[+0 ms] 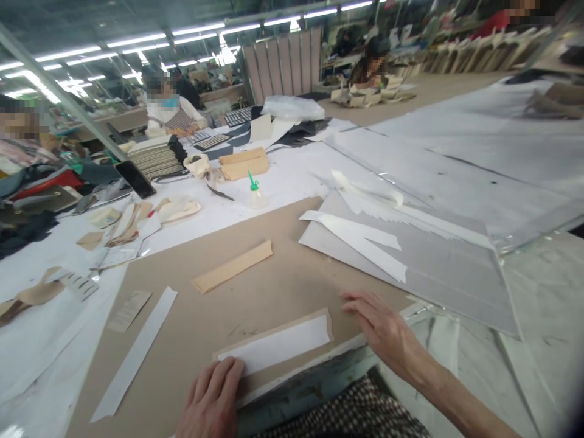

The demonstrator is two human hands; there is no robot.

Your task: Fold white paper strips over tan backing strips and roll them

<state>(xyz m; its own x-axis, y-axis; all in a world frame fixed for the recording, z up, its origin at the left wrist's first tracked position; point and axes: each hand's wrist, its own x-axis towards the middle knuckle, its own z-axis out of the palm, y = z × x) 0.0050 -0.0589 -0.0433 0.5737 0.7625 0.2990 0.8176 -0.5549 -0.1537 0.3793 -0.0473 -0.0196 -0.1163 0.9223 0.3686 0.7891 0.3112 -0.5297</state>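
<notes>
A white strip (283, 342) lies on a slightly larger tan strip (331, 325) near the front edge of a brown board (292, 292). My left hand (210, 395) rests on the left end of the white strip, fingers laid down side by side, its thumb hidden. To the right of the strips, my right hand (387, 331) is apart from them, fingers stretched out and nothing in them. Farther back on the board is a folded tan strip (233, 266). Another white strip (134, 356) and a small pale card (130, 311) lie at left.
A grey sheet (438, 277) bearing white paper strips (365, 240) overlaps the board's right side. Beyond the board stand a small bottle with a green nozzle (256, 193), a phone (135, 179) and stacked pieces (152, 158). Several people sit farther away.
</notes>
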